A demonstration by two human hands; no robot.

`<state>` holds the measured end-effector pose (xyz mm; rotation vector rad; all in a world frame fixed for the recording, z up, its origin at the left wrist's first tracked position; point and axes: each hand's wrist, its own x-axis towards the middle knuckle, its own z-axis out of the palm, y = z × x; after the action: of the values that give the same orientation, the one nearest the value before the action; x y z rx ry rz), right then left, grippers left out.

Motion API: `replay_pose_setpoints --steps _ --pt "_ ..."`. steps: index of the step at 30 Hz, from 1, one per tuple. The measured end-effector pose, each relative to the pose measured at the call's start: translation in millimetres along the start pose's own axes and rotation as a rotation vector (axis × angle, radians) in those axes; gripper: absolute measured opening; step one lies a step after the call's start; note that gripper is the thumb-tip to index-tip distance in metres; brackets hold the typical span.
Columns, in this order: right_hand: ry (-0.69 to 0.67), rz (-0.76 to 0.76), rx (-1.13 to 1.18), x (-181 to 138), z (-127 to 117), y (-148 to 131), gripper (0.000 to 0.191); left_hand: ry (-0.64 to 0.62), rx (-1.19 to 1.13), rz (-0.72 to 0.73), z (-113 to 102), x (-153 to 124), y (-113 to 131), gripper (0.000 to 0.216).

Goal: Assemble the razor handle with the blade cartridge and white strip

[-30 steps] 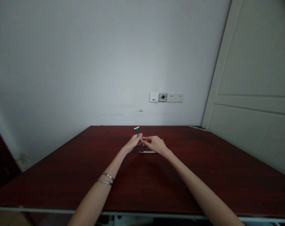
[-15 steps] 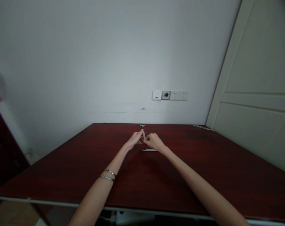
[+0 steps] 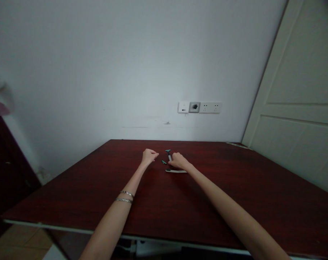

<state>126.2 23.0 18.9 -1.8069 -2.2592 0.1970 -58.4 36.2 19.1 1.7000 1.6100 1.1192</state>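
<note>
A razor (image 3: 169, 157) with a grey handle and a green-and-black head tilts away from me, its head pointing at the wall. My right hand (image 3: 178, 161) is closed around the lower part of its handle. To its left, my left hand (image 3: 150, 156) is apart from the razor, fingers curled and fingertips pinched together; whatever may be between them is too small or hidden. Between the hands lies a small green-and-black razor head (image 3: 164, 162). A slim white stick with a dark end (image 3: 177, 171), perhaps a toothbrush, lies just below my right hand, which partly covers it.
The dark red wooden table (image 3: 153, 202) reaches back to a white wall with sockets (image 3: 199, 107). At the right stands a pale panelled door (image 3: 299, 133). A flat strip (image 3: 238, 145) lies along the table's far right edge.
My left hand has drawn away from the razor to the left, and its fingers have curled in. The razor head on the table now shows between the hands. The view has shifted slightly.
</note>
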Motion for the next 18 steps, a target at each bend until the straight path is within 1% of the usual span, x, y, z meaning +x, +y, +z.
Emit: replay_pose_setpoints --steps 2,4,9,11,13,16,18 --pt "-0.017 -0.008 -0.013 -0.4 1.4 1.0 0.039 0.012 0.149 0.101 4.3 -0.1 -2.5 0.016" --pt "-0.025 -0.025 -0.025 -0.5 2.5 2.0 0.04 0.005 0.235 0.187 8.0 -1.0 -3.8 0.015" --pt "-0.027 -0.027 -0.032 0.3 5.0 4.4 0.043 -0.021 0.268 0.3 14.2 -3.8 -4.6 0.018" --pt "-0.027 -0.027 -0.03 0.5 5.9 5.0 0.043 -0.053 0.294 0.316 14.7 -4.9 -5.3 0.018" --pt "-0.022 -0.02 -0.027 0.3 6.6 5.3 0.042 -0.07 0.343 0.289 13.8 -6.2 -6.4 0.018" --pt "-0.004 -0.021 -0.013 -0.5 6.5 5.6 0.038 -0.046 0.403 0.23 11.3 -8.6 -8.2 0.019" --pt "0.01 -0.039 0.005 -0.7 4.9 6.0 0.035 -0.048 0.416 0.221 10.6 -10.4 -9.4 0.022"
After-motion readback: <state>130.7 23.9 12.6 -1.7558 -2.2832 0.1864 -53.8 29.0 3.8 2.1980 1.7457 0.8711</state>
